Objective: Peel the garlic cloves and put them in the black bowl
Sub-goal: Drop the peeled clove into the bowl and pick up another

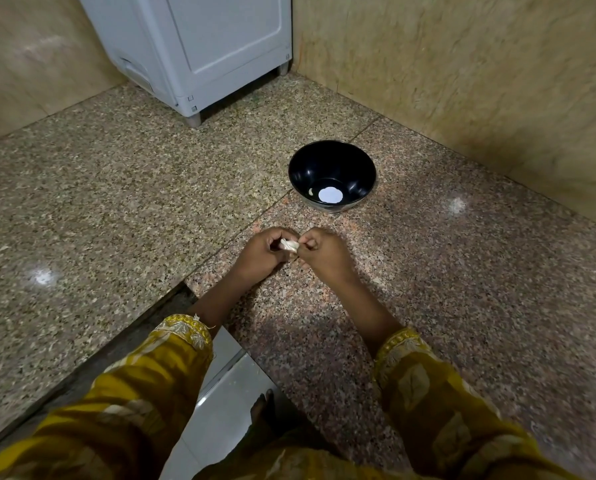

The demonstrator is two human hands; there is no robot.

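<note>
Papery white garlic clove (289, 244) sits pinched between left hand (262, 252) and right hand (319, 251), held low over the granite counter (428, 289), so loosened skin likely falls clear of the nearby black bowl (331, 174).

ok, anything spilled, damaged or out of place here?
Nothing serious. The round black bowl sits upright on the speckled granite counter. A few papery skin scraps lie loose by the right hand. The white round patch in the bowl's bottom may be glare or a sticker.
</note>
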